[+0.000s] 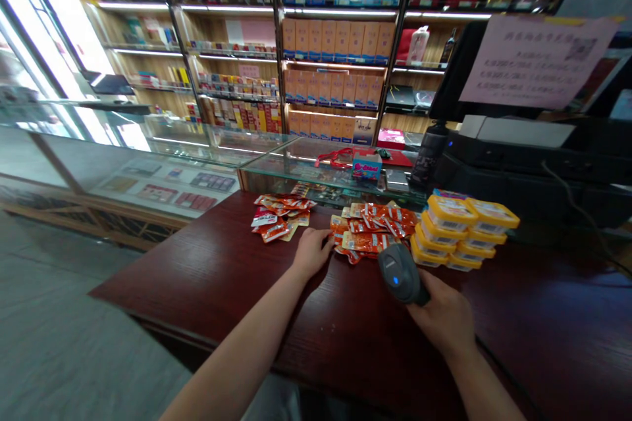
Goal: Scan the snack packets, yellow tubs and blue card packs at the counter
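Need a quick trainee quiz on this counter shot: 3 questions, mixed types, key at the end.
1. Multiple choice: what does the right hand hold?
A) a red lanyard
B) a handheld scanner
C) a yellow-lidded tub
2. True or false: the yellow-lidded tubs are stacked.
3. Fill in: the left hand is at the ___ (left/right) side of the larger pile of orange packets.

Key: 1 B; 2 true; 3 left.

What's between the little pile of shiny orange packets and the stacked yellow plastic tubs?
In the head view, a bigger heap of orange packets, with the left hand at its edge.
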Demonstrator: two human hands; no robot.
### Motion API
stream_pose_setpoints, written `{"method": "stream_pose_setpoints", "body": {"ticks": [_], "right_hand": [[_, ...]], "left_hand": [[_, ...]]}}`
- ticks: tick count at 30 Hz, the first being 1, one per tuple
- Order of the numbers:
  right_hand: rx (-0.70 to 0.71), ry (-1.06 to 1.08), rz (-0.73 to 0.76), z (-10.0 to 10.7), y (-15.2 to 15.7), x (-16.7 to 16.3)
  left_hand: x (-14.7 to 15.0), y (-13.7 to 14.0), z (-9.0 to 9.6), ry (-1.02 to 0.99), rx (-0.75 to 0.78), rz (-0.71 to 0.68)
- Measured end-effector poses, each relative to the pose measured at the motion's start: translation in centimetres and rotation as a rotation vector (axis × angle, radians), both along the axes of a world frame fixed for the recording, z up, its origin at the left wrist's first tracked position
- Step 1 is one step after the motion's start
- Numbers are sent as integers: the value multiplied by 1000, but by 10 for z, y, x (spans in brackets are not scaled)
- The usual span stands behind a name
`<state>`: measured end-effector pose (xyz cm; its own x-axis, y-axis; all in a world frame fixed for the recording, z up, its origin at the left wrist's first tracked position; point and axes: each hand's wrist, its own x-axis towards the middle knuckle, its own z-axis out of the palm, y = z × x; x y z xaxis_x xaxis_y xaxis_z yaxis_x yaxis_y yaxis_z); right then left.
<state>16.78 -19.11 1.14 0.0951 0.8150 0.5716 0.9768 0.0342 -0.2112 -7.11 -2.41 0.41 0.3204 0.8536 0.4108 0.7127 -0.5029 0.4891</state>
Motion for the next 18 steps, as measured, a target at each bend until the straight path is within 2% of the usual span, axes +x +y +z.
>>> {"method": "stream_pose_setpoints", "body": {"ticks": [6,12,15,18], "right_hand": [[6,-1,-10,-1,-1,1],[-18,2,14,0,-2,0],[-32,-12,38,0,-4,0],[-25,-15,59,-1,-5,1]], "left_hand": [[4,-6,4,112,-19,-39],[5,-10,6,87,11,-42],[2,-9,8,66,52,16],[-6,-3,19,87,98,138]]}}
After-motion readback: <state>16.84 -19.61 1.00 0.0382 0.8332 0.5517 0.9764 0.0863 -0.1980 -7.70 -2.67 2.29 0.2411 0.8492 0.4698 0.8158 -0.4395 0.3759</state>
